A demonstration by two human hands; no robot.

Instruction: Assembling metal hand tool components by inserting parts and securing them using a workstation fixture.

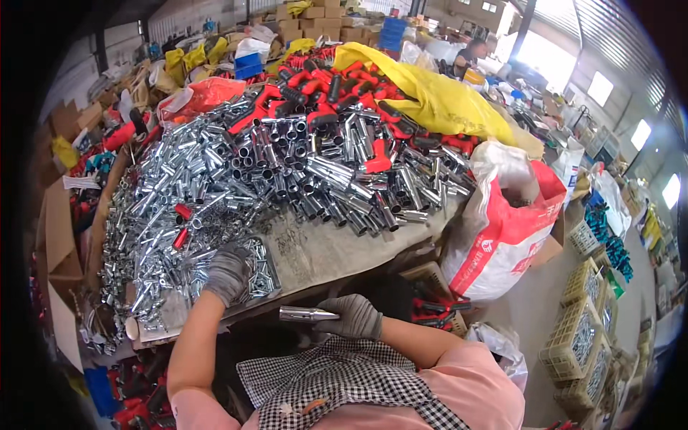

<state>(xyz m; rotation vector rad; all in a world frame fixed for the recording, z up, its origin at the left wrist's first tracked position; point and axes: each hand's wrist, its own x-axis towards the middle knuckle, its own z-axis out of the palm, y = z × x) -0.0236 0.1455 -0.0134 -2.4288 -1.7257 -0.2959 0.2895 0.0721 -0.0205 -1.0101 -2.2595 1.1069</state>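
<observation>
My right hand, in a grey striped knit glove, is closed round one end of a shiny metal tube. The tube lies level in front of my apron, just off the table's near edge. In a matching glove, my left hand reaches into small metal parts at the near edge, beside a shallow tray of them. Its fingertips are lost among the parts, so their grip is unclear. A heap of bright metal tubes spreads beyond, with two small red pieces near my left hand.
Red-and-black tool handles are piled at the back under a yellow sack. A white-and-red woven bag stands at the table's right. Plastic crates of metal parts sit on the floor at right. Another person is far back.
</observation>
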